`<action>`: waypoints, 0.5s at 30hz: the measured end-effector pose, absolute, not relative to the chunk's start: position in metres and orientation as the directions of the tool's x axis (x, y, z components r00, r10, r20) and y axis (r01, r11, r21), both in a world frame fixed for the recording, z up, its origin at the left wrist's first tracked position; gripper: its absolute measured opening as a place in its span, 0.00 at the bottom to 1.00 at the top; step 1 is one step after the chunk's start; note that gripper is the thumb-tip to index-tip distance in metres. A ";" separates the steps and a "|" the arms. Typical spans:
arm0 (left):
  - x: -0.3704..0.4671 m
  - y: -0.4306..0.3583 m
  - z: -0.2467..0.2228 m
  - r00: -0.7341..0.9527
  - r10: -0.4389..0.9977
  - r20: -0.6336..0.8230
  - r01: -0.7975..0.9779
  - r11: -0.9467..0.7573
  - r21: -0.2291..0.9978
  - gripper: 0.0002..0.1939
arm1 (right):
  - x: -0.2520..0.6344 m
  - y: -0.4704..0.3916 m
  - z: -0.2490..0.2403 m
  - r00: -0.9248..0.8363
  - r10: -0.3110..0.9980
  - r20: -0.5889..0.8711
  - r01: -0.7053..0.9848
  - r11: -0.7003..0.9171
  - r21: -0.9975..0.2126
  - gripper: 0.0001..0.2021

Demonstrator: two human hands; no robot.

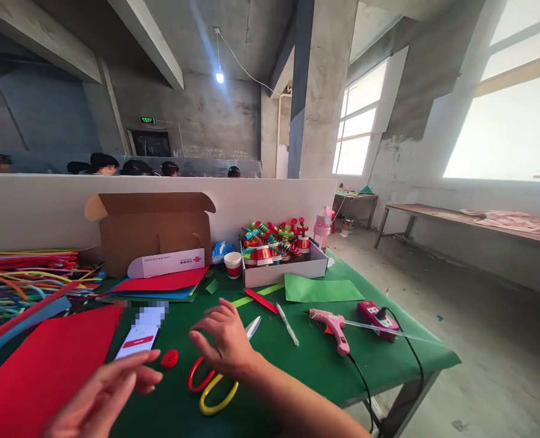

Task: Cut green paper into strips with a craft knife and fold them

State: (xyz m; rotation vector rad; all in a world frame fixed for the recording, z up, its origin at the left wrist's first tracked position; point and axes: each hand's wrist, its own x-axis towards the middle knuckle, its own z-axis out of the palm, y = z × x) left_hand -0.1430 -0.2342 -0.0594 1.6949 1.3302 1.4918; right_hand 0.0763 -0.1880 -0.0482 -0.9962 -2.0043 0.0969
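Observation:
My left hand point(110, 392) is at the lower left with its fingers apart and nothing in it, near a phone point(138, 333) and a small red disc point(169, 359). My right hand point(224, 337) hovers over scissors point(218, 394) with one red and one yellow handle; its fingers are spread and hold nothing. A white pen point(287, 325) and a red strip point(261, 300) lie to its right. Farther right is a pink glue gun point(331, 327). Red sheets point(53, 371) cover the table's left part.
Behind are an open cardboard box point(155, 234), a paper cup point(233, 265), a white box point(283, 275) of colourful spring figures and green paper point(322, 288). Pipe cleaners point(33, 280) pile at left. A power strip point(378, 319) with a cable sits right. People's heads show beyond the partition point(270, 201).

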 end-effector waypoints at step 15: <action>-0.013 -0.004 0.042 0.571 0.606 0.554 0.709 -0.704 0.039 0.18 | 0.095 -0.145 -0.101 -0.166 0.761 0.627 0.609 0.580 -0.542 0.12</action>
